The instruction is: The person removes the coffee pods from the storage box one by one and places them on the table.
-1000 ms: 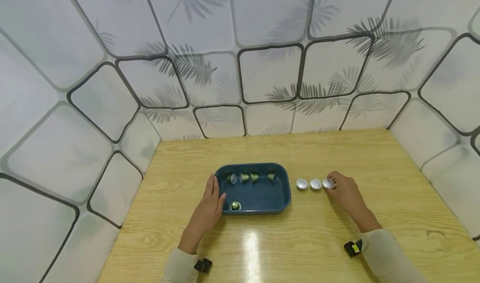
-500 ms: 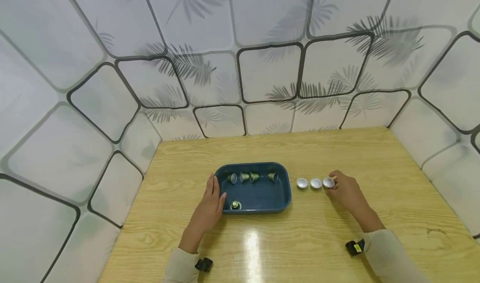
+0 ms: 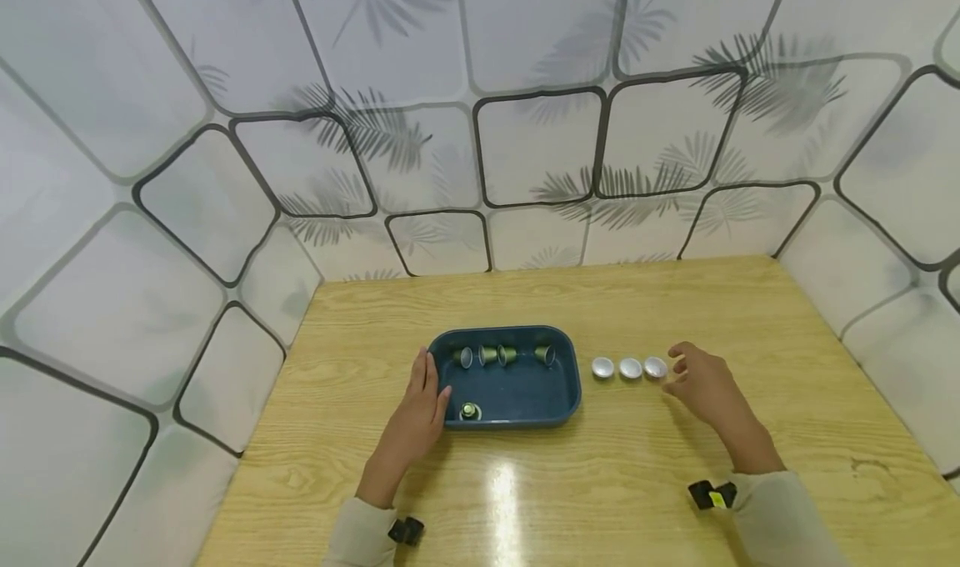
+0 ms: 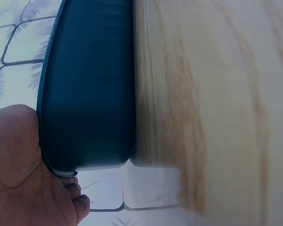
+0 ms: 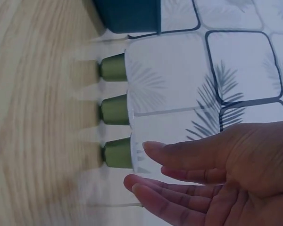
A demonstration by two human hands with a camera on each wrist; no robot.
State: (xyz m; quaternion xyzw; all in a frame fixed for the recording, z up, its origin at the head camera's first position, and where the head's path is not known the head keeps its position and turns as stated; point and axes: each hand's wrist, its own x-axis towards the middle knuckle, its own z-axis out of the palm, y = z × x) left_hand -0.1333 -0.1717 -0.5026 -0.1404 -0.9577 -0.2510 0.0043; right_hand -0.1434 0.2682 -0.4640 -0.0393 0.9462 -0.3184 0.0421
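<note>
Three green coffee capsules with silver lids stand lid-up in a row on the table, right of the blue tray (image 3: 517, 424); the rightmost capsule (image 3: 655, 368) is nearest my right hand (image 3: 705, 388). That hand holds nothing. Its thumb and fingers are apart, just clear of the rightmost capsule (image 5: 118, 153) in the right wrist view. My left hand (image 3: 420, 408) rests against the tray's left side, fingers straight along the rim and thumb by the front left corner. In the left wrist view the palm (image 4: 19, 155) touches the tray's rim.
Inside the tray, several capsules lie on their sides along the back wall, among them one capsule (image 3: 544, 354) at the right. Another capsule (image 3: 469, 411) sits lid-down at the front left. The wooden table (image 3: 600, 484) meets patterned walls (image 3: 540, 150) at its back and sides.
My right hand has let go of the rightmost capsule and drawn back a little to the right, fingers spreading. The capsule stays in the row. The left hand and tray have not moved.
</note>
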